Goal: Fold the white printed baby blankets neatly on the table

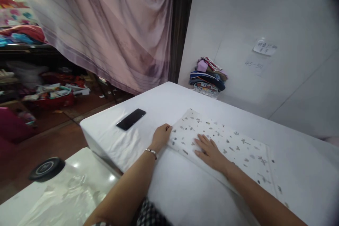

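A white cloth with small grey printed marks [238, 148] lies folded flat on the white-covered table [164, 99]. My left hand [162, 135], with a bracelet at the wrist, is closed on the cloth's left edge. My right hand [210, 152] lies flat on the cloth with fingers stretched out, pressing it down.
A black phone [131, 119] lies on the table to the left of the cloth. A stack of folded clothes [208, 77] sits at the far corner by the wall. A round black object [46, 168] rests on a shiny white surface at lower left. A curtain hangs behind.
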A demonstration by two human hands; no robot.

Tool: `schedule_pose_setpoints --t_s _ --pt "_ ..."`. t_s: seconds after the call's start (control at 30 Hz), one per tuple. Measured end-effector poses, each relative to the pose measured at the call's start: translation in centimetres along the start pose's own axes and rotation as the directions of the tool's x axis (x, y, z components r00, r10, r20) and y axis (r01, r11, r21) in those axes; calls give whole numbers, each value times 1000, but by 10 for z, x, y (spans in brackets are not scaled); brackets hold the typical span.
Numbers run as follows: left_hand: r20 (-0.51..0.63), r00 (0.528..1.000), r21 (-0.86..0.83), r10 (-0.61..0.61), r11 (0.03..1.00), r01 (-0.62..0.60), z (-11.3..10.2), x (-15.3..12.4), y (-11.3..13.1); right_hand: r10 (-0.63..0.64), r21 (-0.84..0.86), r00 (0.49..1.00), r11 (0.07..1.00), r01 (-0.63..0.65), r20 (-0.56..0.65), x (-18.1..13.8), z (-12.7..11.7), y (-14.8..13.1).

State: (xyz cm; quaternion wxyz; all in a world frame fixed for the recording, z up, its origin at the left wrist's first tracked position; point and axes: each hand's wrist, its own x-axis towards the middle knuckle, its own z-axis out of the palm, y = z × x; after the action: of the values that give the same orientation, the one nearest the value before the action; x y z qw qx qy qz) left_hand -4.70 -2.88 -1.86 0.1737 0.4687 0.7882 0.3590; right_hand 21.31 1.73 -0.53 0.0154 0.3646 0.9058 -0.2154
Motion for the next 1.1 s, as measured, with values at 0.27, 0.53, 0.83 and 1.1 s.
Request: schedule_pose_setpoints --t_s 0.27,0.53,0.83,1.1 --pt "14 1000 31 6 1000 -7 0 -1 0 115 -202 989 971 -132 -91 -101 20 53" --pt "5 1000 113 -17 994 16 -1 1 2 172 -277 890 910 -307 -422 -225 55 132" --pt "-32 998 128 59 990 -54 -5 1 0 700 574 551 702 -421 -453 -234 36 94" --pt "-3 1000 197 8 980 -8 -13 -10 18 852 866 447 420 -272 -273 -235 29 79"
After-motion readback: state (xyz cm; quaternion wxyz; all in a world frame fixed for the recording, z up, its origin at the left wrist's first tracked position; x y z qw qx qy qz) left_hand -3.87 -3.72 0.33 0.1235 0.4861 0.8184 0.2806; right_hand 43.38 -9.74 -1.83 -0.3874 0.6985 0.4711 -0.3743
